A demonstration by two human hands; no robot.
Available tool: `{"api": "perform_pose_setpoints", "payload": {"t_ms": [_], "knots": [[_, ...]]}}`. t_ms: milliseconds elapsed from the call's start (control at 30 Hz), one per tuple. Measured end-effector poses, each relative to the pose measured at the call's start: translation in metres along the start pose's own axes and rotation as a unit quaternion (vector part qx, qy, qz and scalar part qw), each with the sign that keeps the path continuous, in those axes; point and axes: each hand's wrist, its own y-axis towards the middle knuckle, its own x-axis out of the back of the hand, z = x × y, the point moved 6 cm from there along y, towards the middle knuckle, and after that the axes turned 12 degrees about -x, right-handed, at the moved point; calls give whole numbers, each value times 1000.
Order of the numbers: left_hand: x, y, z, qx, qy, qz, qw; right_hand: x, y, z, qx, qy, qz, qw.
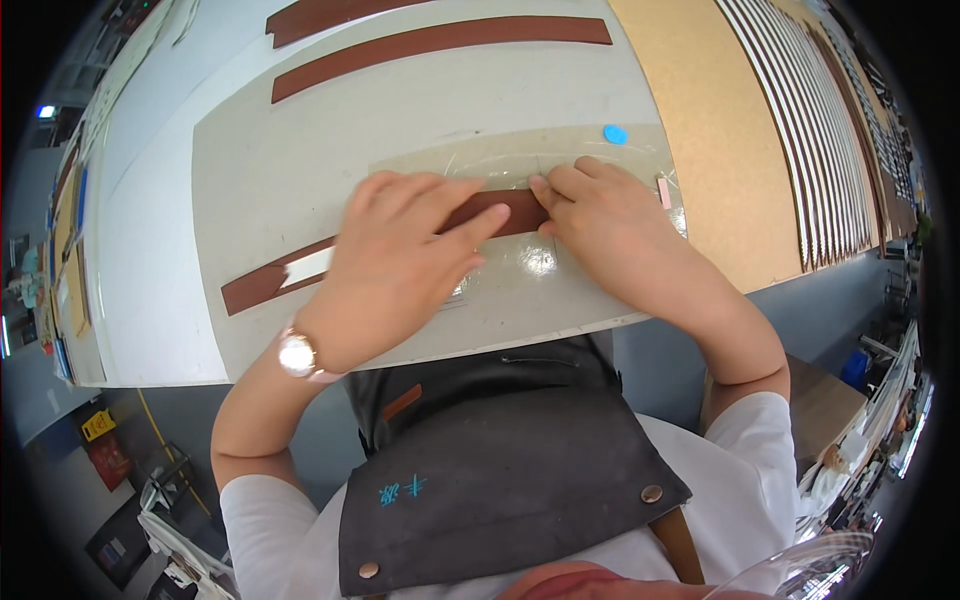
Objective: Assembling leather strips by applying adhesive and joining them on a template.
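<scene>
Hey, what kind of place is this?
Likely a leather-goods workshop: both hands press a brown strap flat on a clear cutting mat, more brown strips lie farther back, and rows of strips line the right.

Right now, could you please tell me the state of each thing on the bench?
Strip: flat, pressed under both hands.
Left hand: palm down on strip.
Right hand: fingertips on strip.
Clear sheet: flat under strip.
Spare strips: lying apart, untouched.
Blue disc: loose on sheet.
</scene>
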Motion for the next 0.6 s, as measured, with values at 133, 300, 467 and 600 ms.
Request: {"api": "perform_pose_setpoints", "payload": {"t_ms": [133, 300, 467, 600], "knots": [[-29, 0, 4, 31, -39, 21, 999, 1, -2, 1, 1, -5, -14, 1000], [-29, 3, 3, 23, 38, 92, 995, -2, -5, -2, 0, -8, -29, 1000], [-29, 6, 4, 36, 31, 98, 994, -5, -9, 2, -16, -41, -22, 999], [-34, 2, 8, 79, -43, 69, 994, -5, -13, 6, -2, -69, -41, 997]]}}
